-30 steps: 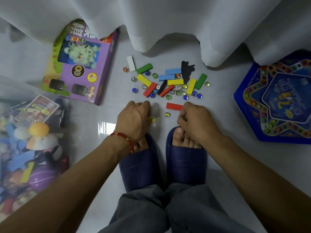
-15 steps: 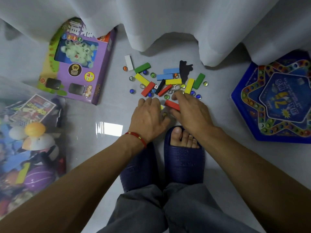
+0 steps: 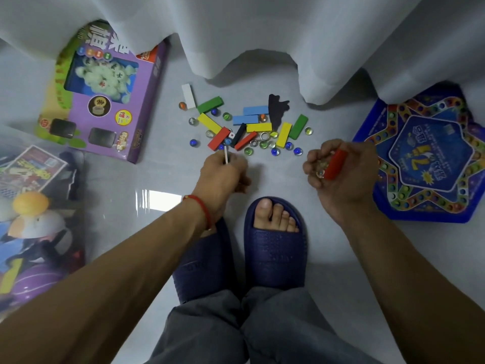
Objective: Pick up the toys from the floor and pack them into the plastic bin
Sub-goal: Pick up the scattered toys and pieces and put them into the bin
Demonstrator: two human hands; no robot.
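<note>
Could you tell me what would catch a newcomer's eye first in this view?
Probably the scatter of coloured blocks and marbles on the pale floor below the white curtain. Just nearer, the right hand cups a red block with some marbles, while the left hand pinches a thin white stick. A purple game box lies far left.
</note>
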